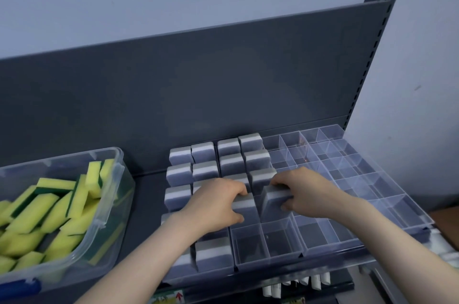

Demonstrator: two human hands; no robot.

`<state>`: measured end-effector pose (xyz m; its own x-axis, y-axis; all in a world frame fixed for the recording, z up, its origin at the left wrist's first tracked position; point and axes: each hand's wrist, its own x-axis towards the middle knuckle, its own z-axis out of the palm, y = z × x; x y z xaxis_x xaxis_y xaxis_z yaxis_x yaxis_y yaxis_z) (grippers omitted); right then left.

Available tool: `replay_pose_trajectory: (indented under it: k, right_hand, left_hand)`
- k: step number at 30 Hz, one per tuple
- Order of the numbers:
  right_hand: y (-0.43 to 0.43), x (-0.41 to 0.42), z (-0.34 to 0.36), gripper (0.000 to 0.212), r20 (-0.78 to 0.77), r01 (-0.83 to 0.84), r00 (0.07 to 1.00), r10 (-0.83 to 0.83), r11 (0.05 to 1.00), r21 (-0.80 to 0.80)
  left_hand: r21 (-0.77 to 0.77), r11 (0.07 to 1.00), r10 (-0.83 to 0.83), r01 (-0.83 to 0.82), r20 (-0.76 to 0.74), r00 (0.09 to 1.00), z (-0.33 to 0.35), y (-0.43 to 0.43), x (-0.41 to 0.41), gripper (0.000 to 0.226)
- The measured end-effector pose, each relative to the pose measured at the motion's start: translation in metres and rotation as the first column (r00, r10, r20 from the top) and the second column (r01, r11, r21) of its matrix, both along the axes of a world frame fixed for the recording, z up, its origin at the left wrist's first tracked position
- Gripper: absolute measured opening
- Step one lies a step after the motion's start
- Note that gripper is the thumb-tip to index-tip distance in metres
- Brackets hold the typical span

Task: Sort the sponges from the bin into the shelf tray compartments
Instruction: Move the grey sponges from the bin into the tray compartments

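Dim, cool bluish light falls evenly, with only soft shadows under the left hand (218, 202) and right hand (305, 194). The grey sponges (275, 202) they grip look slightly soft. Faint pale glare sits on the clear tray (387, 179) walls, far right. Wide-angle distortion bows the shelf back panel (198, 80), and the near edge is smeared.

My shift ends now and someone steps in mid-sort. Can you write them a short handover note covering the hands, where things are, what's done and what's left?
Hands: left hand grips a grey sponge over the clear tray. The right hand grips a second grey sponge beside it.
Done: standing grey sponges fill many of the tray's left compartments.
Left: seat these two. The empty compartments are at the front and right. Yellow-green sponges lie in the bin to the left.
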<state>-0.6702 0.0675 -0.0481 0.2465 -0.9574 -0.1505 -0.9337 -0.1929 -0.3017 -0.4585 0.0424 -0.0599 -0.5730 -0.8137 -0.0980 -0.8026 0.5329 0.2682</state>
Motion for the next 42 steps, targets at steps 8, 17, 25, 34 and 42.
replay_pose_trajectory:
  k: [8,17,25,34,42]
  right_hand:
    - [0.001,0.009,-0.033,0.035,-0.029,0.012,1.0,-0.01,0.999,0.042]
    - [0.007,0.008,-0.047,0.034,0.05,0.046,0.998,-0.046,0.999,-0.01]
    - [0.007,-0.002,-0.035,0.048,0.092,-0.064,0.994,0.061,0.998,0.027]
    - [-0.008,0.029,0.01,0.044,0.288,-0.136,0.937,0.195,0.968,-0.212]
    - [-0.005,0.092,0.014,0.034,0.288,-0.279,0.889,0.355,0.921,-0.273]
  left_hand:
    - [-0.001,1.0,0.002,-0.002,0.087,0.996,-0.015,-0.002,-0.007,0.044]
    - [-0.015,0.998,0.07,-0.069,0.058,0.996,-0.023,0.001,-0.008,0.047]
    - [0.015,0.995,0.1,-0.1,-0.01,0.995,-0.015,0.01,-0.003,0.058]
    - [-0.156,0.877,0.417,-0.454,-0.223,0.881,0.026,0.037,0.05,0.036]
    - [-0.274,0.718,0.657,-0.64,-0.038,0.753,0.031,0.082,0.121,0.035]
